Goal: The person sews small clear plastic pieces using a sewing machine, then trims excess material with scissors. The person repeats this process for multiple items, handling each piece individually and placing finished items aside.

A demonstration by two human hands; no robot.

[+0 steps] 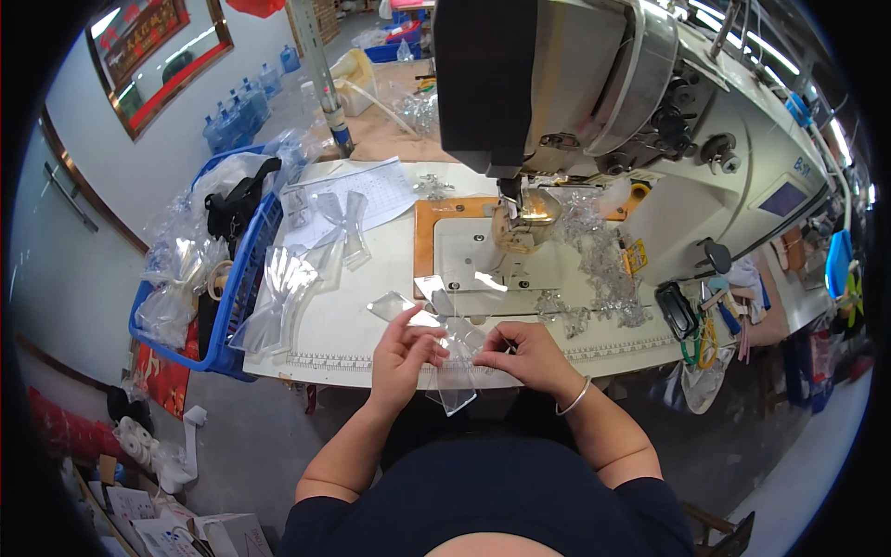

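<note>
A clear plastic piece (456, 380), cut in crossing strips, lies between my two hands at the front edge of the sewing machine table. My left hand (401, 358) is closed on its left side, thumb and fingers curled at the film. On the opposite side my right hand (527, 356) pinches its edge between thumb and bent fingers. One strip hangs over the table's front edge toward me. Just beyond my hands is the metal bed plate (455, 243) of the sewing machine (575, 84), its needle area above and apart from the film.
Left on the table lie more clear plastic pieces (278, 295) and a printed sheet (380, 190). A blue basket (243, 302) of bags stands beside them. Clear scraps (608, 265) are heaped right of the needle. Farther right are a black case (677, 309) and hand tools (722, 316).
</note>
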